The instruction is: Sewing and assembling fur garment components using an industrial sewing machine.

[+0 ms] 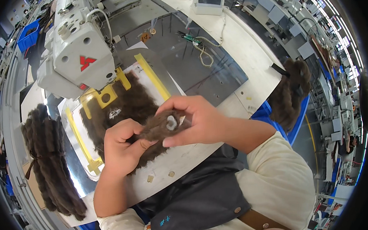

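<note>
My left hand [121, 148] and my right hand [203, 121] are both closed on a small piece of brown fur fabric [156, 125], held up in front of me. The left pinches its near left end, while the right grips the other end. A grey-white patch [171, 122] shows on the piece, near my right fingers. Beneath my hands lies a larger brown fur panel [135, 96] with a small whitish stitched spot [115, 113]. A yellow machine clamp [98, 100] rests over the panel's far left part, below a white industrial sewing machine head [79, 58].
A tied bundle of brown fur pieces [49, 159] lies on the left. Green-handled snips [188, 37] with a cord loop rest on the dark plate [227, 75] at far right. More fur [289, 97] hangs over a blue bin [300, 119] to the right.
</note>
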`<state>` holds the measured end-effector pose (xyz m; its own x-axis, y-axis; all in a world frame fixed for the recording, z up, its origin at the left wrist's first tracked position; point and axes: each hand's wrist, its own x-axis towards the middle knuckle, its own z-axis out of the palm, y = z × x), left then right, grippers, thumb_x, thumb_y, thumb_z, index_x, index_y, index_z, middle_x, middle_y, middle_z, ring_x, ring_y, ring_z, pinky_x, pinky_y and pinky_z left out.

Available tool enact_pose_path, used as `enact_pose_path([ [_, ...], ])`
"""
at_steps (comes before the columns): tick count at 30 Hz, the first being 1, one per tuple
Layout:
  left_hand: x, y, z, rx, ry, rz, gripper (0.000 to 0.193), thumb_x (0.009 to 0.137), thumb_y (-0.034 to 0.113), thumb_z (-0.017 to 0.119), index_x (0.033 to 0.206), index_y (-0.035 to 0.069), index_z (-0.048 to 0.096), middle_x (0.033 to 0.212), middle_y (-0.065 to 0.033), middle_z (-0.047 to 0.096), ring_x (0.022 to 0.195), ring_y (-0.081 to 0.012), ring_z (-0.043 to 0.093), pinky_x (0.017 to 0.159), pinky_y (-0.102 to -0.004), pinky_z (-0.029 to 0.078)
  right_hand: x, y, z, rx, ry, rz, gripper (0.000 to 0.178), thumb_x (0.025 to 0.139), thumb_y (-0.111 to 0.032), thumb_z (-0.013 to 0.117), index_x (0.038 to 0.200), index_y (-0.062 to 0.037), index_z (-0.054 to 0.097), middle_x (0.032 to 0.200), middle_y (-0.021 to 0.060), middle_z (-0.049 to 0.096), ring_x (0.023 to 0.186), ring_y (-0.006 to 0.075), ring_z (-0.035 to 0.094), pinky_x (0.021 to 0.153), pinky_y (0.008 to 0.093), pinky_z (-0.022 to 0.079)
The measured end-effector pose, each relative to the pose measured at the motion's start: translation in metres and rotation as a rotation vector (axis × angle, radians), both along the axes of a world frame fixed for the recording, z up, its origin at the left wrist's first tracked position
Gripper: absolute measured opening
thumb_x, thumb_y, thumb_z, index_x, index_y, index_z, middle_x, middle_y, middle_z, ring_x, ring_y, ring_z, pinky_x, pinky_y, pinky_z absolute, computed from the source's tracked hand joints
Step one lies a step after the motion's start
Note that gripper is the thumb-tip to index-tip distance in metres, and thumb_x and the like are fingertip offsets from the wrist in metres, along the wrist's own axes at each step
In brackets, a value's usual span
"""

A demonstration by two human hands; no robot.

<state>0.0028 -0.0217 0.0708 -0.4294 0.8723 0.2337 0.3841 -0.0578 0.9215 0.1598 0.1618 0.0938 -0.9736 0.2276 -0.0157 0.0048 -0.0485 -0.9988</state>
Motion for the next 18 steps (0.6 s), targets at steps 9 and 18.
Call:
enact_pose_path([
  [9, 0.003, -0.001, -0.017, 0.123, -0.059, 0.036, 0.023, 0.081, 0.006, 0.085, 0.081, 0.002, 0.062, 0.077, -0.0035, 0.06, 0.07, -0.0142, 0.055, 0.063, -0.0275, 0.043, -0.01, -0.011, -0.018, 0.447, 0.432, -0.132, 0.028, 0.078, -0.003, 0.089, 0.102, -0.0031, 0.075, 0.09, 0.0063, 0.07, 0.081, 0.0198, 0.066, 0.068, 0.0314, 0.051],
  [18, 0.002, 0.002, -0.017, 0.042, -0.172, 0.035, 0.013, 0.085, 0.006, 0.081, 0.088, 0.002, 0.069, 0.079, -0.0023, 0.064, 0.072, -0.0101, 0.056, 0.066, -0.026, 0.046, -0.024, 0.005, -0.02, 0.393, 0.362, -0.114, 0.024, 0.077, -0.003, 0.089, 0.097, -0.0038, 0.075, 0.086, 0.0055, 0.068, 0.073, 0.0144, 0.062, 0.064, 0.0279, 0.045],
])
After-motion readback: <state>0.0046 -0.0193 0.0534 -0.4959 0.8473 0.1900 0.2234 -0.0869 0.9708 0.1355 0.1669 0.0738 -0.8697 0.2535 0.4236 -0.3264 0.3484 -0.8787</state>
